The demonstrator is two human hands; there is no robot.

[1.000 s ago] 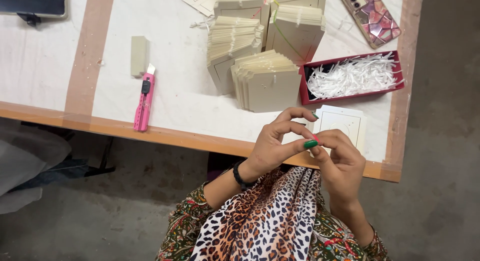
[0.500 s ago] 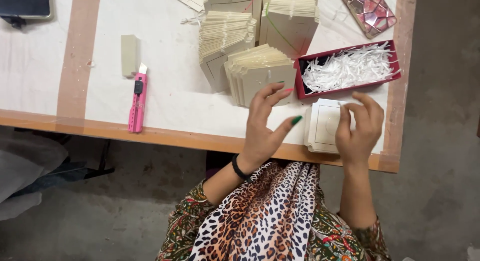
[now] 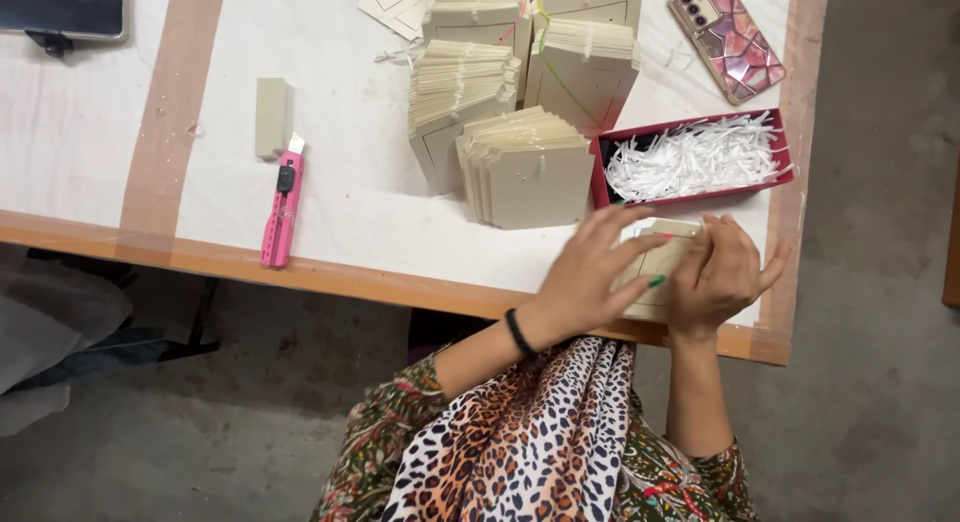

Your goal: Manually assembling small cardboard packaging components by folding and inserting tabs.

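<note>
Cream card is what both hands rest on: a small flat card piece (image 3: 662,267) lies at the near edge of the bench (image 3: 350,222), just in front of the red tray. The left hand (image 3: 596,272) lies over the card's left side with its fingers spread wide and flat, the green-nailed thumb at the card's near edge; it presses rather than clasps. The right hand (image 3: 722,274) covers the card's right side, fingers loosely bent and fanned, resting on the surface with nothing clasped inside the grip. A black band (image 3: 519,334) circles the left wrist.

Just beyond the card sits the red tray (image 3: 690,162), filled with white shredded paper. Left of the tray, touching close, stands a fanned stack of tan cards (image 3: 528,167), with two more stacks (image 3: 470,82) behind it and another (image 3: 585,57) behind the tray. Far left of the tray, near the bench's front edge, lies a pink utility knife (image 3: 281,202), and a pale block (image 3: 271,117) sits just beyond the knife. Behind the tray, at the far right corner, lies a phone (image 3: 726,34) in a pink patterned case.
</note>
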